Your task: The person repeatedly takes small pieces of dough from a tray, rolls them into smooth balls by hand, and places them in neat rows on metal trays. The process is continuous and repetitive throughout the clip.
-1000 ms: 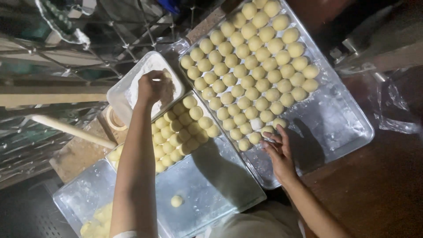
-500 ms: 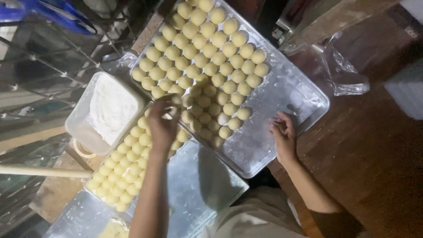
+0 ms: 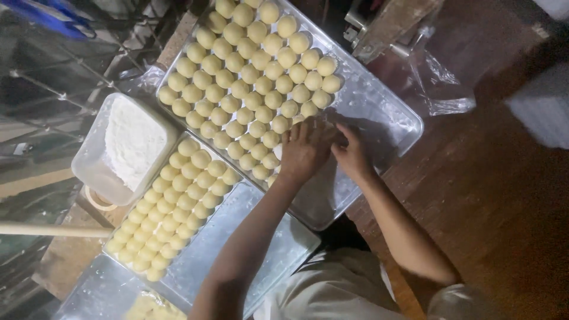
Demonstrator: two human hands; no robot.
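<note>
Hands together over the bare lower-right part of the upper metal tray (image 3: 388, 112), just past the ragged end of the dough-ball rows (image 3: 252, 83). Left hand (image 3: 305, 149) palm down, fingers loosely curved and spread, tips reaching toward the last balls of the nearest row; right hand (image 3: 354, 155) just beside it, fingers bent inward toward the left. Cannot tell whether a ball sits pinched between the two hands: gap between them in shadow. Nearest balls up and to the left of the fingertips, touching or almost so under the left hand. Long axis of the tray on a diagonal from upper left to lower right, rows of balls across it; left hand nearer the rows, right hand nearer the bare metal.

Second tray (image 3: 237, 249) below and to the left, pale balls (image 3: 172, 207) in its upper-left half. White rectangular tub of flour (image 3: 127, 148) beside both trays at the left. Crumpled clear plastic bag (image 3: 441, 83) well apart at the upper right on the brown floor. Wooden stick (image 3: 53, 230) at the left edge. No legible labels or signs.
</note>
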